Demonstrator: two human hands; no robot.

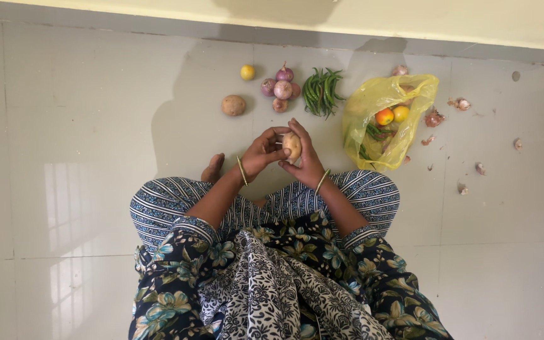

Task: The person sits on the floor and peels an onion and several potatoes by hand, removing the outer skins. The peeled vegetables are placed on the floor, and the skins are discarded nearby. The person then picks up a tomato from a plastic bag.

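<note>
**Potato held in both hands above the floor**

Yellow plastic bag [382, 107], upper right of frame, lies open; holds two orange-yellow round fruits and green chillies; onion peels scattered right of it. Tiled floor [83, 126] bare at left; wall edge runs along the top. Loose potato [233, 104], lemon [247, 72], onions [281, 88], green chillies [322, 91] sit upper centre. Left hand [262, 152] and right hand [306, 160], grips both grasping the held potato [291, 145] at centre frame, wrists bent inward.
</note>
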